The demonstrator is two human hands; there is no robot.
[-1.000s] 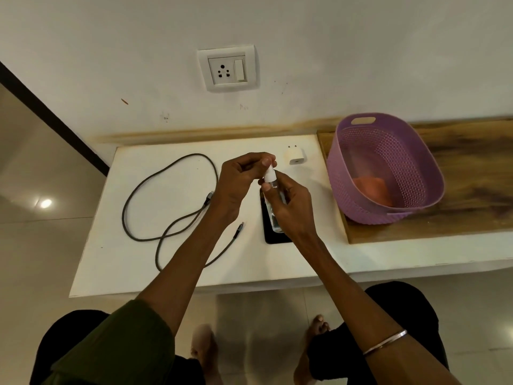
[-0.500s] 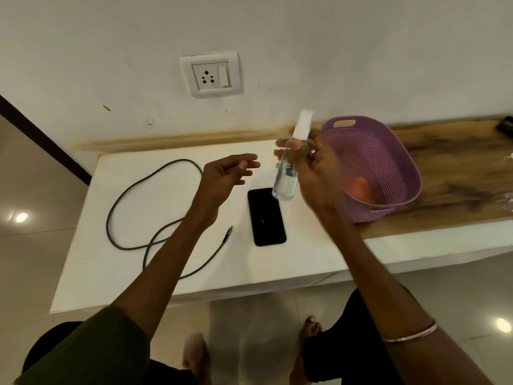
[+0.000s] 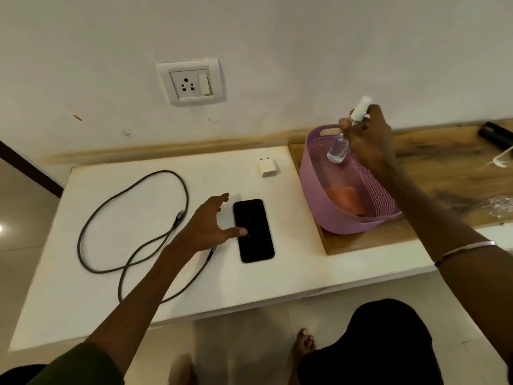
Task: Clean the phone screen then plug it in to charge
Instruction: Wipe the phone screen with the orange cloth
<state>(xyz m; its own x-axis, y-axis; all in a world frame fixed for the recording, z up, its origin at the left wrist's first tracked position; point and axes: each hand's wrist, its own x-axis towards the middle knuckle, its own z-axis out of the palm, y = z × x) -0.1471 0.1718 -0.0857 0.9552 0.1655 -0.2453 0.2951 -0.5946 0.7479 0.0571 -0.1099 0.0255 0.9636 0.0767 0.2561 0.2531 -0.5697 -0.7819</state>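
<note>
While your right hand (image 3: 366, 143) grips a small clear bottle (image 3: 339, 145) by its neck, fingers closed round it below the white spray cap, the bottle hangs tilted over the basket (image 3: 327, 201). That basket is lilac plastic, oval, with a woven-look perforated wall and a slot handle; a soft orange cloth (image 3: 345, 200) lies folded in its bottom. It stands on a wooden board (image 3: 444, 168) with dark grain streaks.

Your left hand (image 3: 209, 226) is spread open, palm down, fingers fanned, just beside the phone (image 3: 254, 232); the thumb tip lies over the left edge of the glass, though you cannot tell whether it presses on it. That phone is a flat black slab with rounded corners, lying screen up on the matte white table (image 3: 138, 309).

Left of it, a grey braided cable (image 3: 133, 201) curls in loose loops, one metal plug near your wrist. Near the back edge, a small white square charger (image 3: 268, 168) lies with two pins pointing at the wall. Above, a white socket (image 3: 191, 83) with a rocker switch sits in the painted wall.
</note>
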